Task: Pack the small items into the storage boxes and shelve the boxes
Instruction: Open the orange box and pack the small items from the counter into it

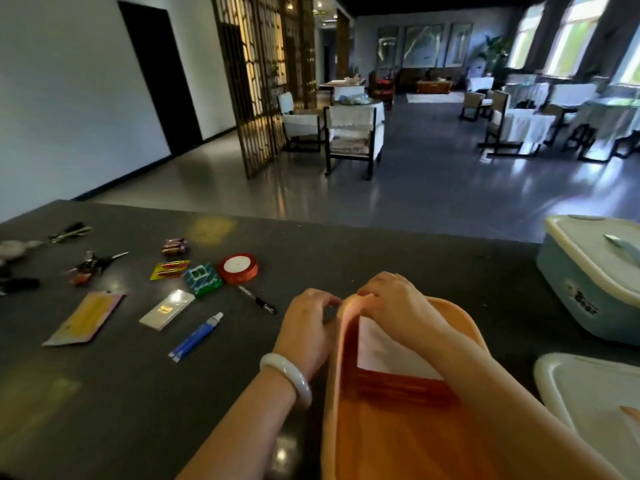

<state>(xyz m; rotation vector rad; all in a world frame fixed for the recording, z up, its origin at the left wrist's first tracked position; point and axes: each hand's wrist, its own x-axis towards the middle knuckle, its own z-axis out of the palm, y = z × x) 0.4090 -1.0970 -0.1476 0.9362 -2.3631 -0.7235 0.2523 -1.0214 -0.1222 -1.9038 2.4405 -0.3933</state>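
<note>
While both hands, left and right, pinch the orange box at its far rim, prying evenly should open it without jolting the desk.

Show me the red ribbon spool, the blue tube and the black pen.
red ribbon spool (238, 267), head view, white centre disc.
blue tube (194, 339), head view, middle of body.
black pen (257, 300), head view, mid-barrel.
</note>
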